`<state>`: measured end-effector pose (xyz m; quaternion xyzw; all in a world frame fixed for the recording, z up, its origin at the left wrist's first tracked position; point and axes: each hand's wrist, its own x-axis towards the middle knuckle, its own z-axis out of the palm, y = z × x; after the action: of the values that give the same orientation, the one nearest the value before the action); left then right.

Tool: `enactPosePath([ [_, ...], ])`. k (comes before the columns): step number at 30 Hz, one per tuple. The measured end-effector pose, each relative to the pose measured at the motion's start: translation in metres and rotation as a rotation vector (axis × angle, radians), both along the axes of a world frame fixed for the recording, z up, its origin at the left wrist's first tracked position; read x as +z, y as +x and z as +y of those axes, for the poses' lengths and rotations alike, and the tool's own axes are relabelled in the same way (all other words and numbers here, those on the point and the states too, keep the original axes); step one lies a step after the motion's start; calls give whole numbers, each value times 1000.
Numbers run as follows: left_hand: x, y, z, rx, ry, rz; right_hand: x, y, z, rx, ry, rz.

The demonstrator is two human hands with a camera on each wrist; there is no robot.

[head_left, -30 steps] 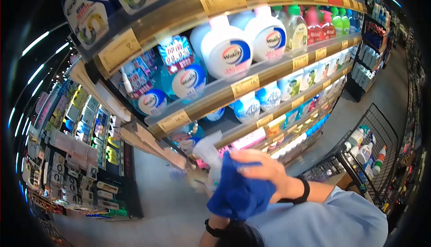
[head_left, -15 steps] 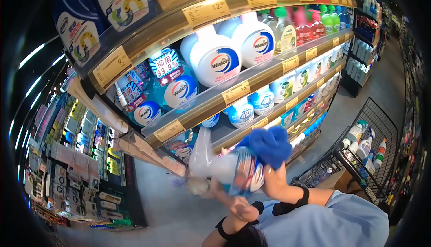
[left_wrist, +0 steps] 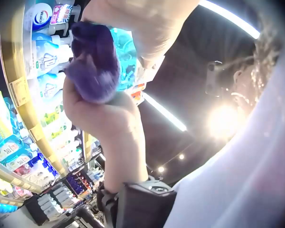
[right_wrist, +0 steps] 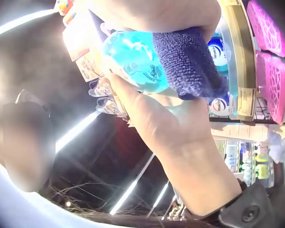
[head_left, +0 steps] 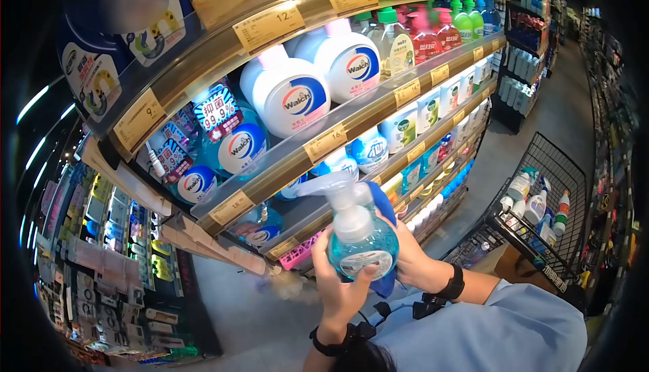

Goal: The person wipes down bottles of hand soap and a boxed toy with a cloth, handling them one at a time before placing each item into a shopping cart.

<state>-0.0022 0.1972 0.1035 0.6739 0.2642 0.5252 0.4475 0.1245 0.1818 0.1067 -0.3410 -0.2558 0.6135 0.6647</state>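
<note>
A clear pump bottle of blue-green hand soap (head_left: 365,247) is held nearly upright in front of the shelf, its white pump head (head_left: 353,220) on top with the spout toward the left. My left hand (head_left: 340,296) grips the bottle from the near left, thumb across the label. On the far right side, my right hand (head_left: 420,264) holds a blue cloth (head_left: 387,200) against the bottle. The left wrist view shows the right hand (left_wrist: 107,121) curled round the fuzzy cloth (left_wrist: 97,64). In the right wrist view the cloth (right_wrist: 187,64) touches the bottle (right_wrist: 135,61).
A shelf rack (head_left: 399,102) with large white soap bottles (head_left: 294,98), coloured pump bottles (head_left: 426,37) and price tags stands just beyond my hands. To the right is a black wire cart (head_left: 571,189) holding several bottles and a cardboard box. Another display rack (head_left: 101,270) stands at left across the aisle floor.
The bottle has gone from lying tilted sideways to nearly upright. The cloth has moved from in front of the bottle, up to the right, and now behind its right side. The view has shifted slightly right.
</note>
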Motion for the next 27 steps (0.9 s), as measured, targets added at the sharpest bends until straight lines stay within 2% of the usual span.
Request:
enactPosePath([
  [1,-4,5,0,34,-68,-66,7,2,1,-40,-124,204],
  [3,-12,14,-1,74,-46,-102,0,-2,0,-108,-122,189],
  [5,-17,18,-5,161,-52,-161,-4,-11,-6,-401,81,-2],
  [6,-19,20,-7,161,-56,-157,-15,-18,-7,-562,170,-156],
  [7,-21,23,-8,193,-58,-205,-27,-20,-15,-582,258,-338],
  [9,-24,25,-13,225,-68,-248,10,6,-9,-790,811,-1208],
  [11,-25,27,-16,216,-122,-243,15,-6,-19,-937,638,-1215],
  [12,-114,18,9,211,-335,-236,1,-4,-8,-1044,877,-1178],
  [13,-115,12,10,205,-335,-234,1,3,-10,-1027,979,-1347],
  [15,-117,12,11,251,-329,-277,3,5,-9,-1079,1129,-1470],
  [17,-119,22,7,258,-340,-313,11,14,-15,-934,1091,-1535],
  [19,-117,44,6,186,-371,-337,15,28,-20,-953,1169,-1639],
  [21,-111,76,7,65,-404,-355,13,39,-29,-1014,1180,-1602],
  [24,-102,123,2,-106,-472,-399,22,45,-51,-1064,1076,-1674],
  [27,-90,148,-11,-138,-557,-454,34,61,-61,-947,1162,-1556],
])
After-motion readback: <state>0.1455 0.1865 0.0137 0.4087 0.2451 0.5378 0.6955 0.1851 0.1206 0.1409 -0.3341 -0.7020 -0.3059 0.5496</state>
